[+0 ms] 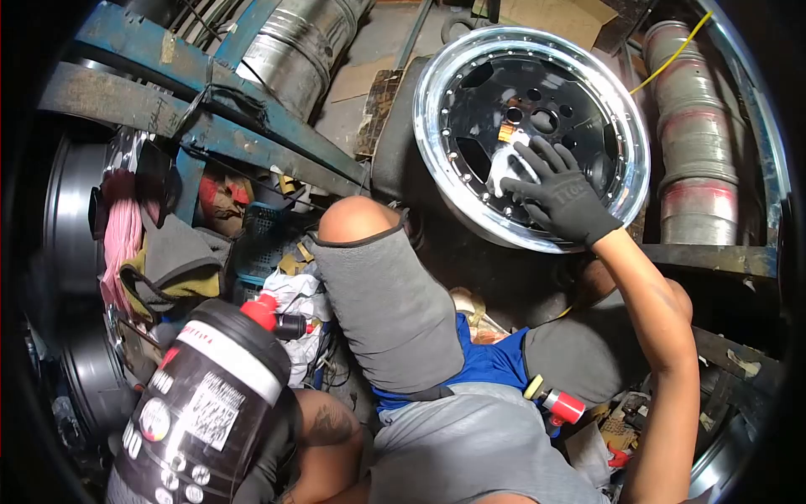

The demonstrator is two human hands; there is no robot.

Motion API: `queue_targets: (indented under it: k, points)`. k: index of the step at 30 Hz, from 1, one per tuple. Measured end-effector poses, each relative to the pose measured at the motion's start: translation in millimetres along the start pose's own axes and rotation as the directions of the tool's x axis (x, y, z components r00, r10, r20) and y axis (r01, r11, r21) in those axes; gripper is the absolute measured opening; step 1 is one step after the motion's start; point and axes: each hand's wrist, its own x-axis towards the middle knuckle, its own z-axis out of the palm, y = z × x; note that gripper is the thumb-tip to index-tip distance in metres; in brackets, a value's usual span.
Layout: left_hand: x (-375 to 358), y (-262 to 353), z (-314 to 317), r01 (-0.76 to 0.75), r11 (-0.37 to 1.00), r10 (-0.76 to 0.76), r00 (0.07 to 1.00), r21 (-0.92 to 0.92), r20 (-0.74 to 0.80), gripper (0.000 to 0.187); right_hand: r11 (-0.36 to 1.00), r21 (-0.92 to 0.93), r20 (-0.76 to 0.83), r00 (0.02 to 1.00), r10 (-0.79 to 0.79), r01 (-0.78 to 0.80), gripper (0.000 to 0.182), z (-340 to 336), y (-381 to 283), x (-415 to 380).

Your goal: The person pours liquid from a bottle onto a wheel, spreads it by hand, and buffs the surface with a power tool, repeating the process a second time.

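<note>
Past two knees in grey leg coverings [386, 311], a large wheel rim [634, 160] sits upper right of centre, its face turned towards me: polished silver lip, ring of small bolts, glossy black middle with a whitish patch [504, 165] left of the hub. My right hand [558, 191], in a dark glove, reaches in from the right with fingers spread wide over the black face, the fingertips near that patch. Lower left, close to the camera, a big black bottle [201, 412] with a white band and a red tip leans towards the upper right. My left hand [270, 458], dark-gloved too, is mostly behind it; it seems to be gripping the bottle, though I cannot make out the fingers. To the left hang a pink cloth [122, 239] and a grey cloth [180, 256], below a scuffed blue metal frame [151, 52]. Silver cylindrical rims [693, 134] are stacked along the right.
</note>
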Motion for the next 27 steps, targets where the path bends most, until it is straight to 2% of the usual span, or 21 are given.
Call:
queue_targets:
  k: [3, 8, 11, 14, 18, 20, 21, 23, 24, 25, 26, 27]
  points:
    - [0.4, -16.2, -0.3, 0.023, 0.999, -0.024, 1.000, 0.041, 0.017, 0.076, 0.998, 0.041, 0.079, 0.996, 0.036, -0.039, 0.054, -7.5, -5.6, -3.0]
    - [22.3, -13.1, -54.2, -0.007, 0.996, 0.010, 0.999, 0.093, -0.035, 0.080, 1.000, 0.008, -0.006, 1.000, 0.030, -0.030, 0.049, 0.3, -5.4, -4.3]
    - [24.1, -6.0, -88.1, -0.016, 0.992, 0.017, 1.000, 0.126, -0.001, 0.083, 1.000, 0.008, 0.020, 1.000, -0.023, 0.023, 0.049, 1.2, 1.2, -3.4]
    - [14.1, -23.3, -86.2, -0.040, 0.983, 0.028, 0.997, 0.178, 0.067, 0.085, 0.996, -0.016, 0.047, 0.995, -0.092, 0.092, 0.047, -6.6, 10.4, -12.4]
    - [19.0, -63.3, -57.0, -0.064, 0.969, 0.026, 0.987, 0.239, 0.157, 0.089, 0.992, -0.014, 0.173, 0.978, -0.118, 0.122, 0.047, -14.9, 24.7, -30.6]
    - [36.8, -85.8, -39.8, 0.003, 0.976, -0.023, 0.996, 0.220, 0.089, 0.090, 0.994, -0.027, 0.150, 0.984, -0.098, 0.104, 0.048, -15.4, 23.5, -28.0]
    - [53.1, -97.9, -33.1, 0.080, 0.984, -0.078, 0.997, 0.157, -0.021, 0.095, 0.995, -0.033, 0.141, 0.986, -0.085, 0.091, 0.048, -15.9, 20.1, -25.6]
    - [74.9, -85.7, -27.7, 0.224, 0.975, -0.223, 0.971, 0.003, -0.090, 0.093, 0.998, -0.053, 0.092, 0.996, -0.018, 0.023, 0.050, -8.8, 7.1, -12.4]
    - [89.7, -93.3, -33.6, 0.155, 0.986, -0.156, 0.988, -0.055, -0.013, 0.097, 1.000, -0.018, 0.087, 0.996, -0.016, 0.017, 0.049, -3.5, 2.1, -7.3]
    - [142.9, -172.8, -48.8, 0.131, 0.985, -0.139, 0.988, -0.111, -0.064, 0.097, 1.000, 0.018, 0.081, 0.997, -0.013, 0.012, 0.048, 2.5, -0.5, -5.4]
    - [151.8, -185.6, -62.7, 0.148, 0.967, -0.127, 0.986, 0.208, -0.111, 0.092, 0.999, 0.045, 0.038, 0.999, -0.022, 0.020, 0.049, 10.7, -0.7, -8.8]
    - [142.9, -152.1, -53.2, 0.187, 0.952, -0.134, 0.966, 0.240, -0.221, 0.083, 0.999, 0.002, 0.069, 0.997, -0.038, 0.038, 0.050, 8.2, 1.2, -15.6]
